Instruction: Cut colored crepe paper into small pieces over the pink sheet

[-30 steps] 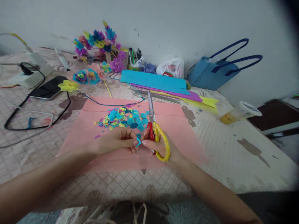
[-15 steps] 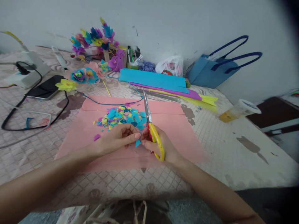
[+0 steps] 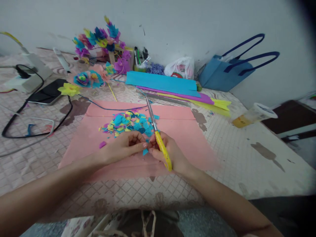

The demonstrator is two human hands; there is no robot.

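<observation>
My right hand (image 3: 170, 153) is closed, with yellow-handled scissors (image 3: 160, 146) hooked on it and their long blades pointing up and to the left. Its thumb and fingertips meet those of my left hand (image 3: 129, 144) at a small piece of blue paper (image 3: 145, 151). The fingers of my left hand are curled and pinch that piece. Just beyond both hands, a pile of cut paper bits (image 3: 133, 123) in blue, yellow and purple lies on a pink paper sheet (image 3: 182, 141). One purple scrap (image 3: 102, 144) sits apart, by my left wrist.
Behind the sheet lie folded blue paper (image 3: 160, 82), purple and yellow paper and thin wires. Paper flowers (image 3: 89, 79) stand and lie at back left, near a phone (image 3: 48, 92) and cables. A blue bag (image 3: 224, 74) and a plastic cup (image 3: 251, 116) are at right.
The scissors have turned in my right hand: the blades lean further left, and the red inner part of the handle is hidden. Both hands stay nearly in place around the blue paper piece.
</observation>
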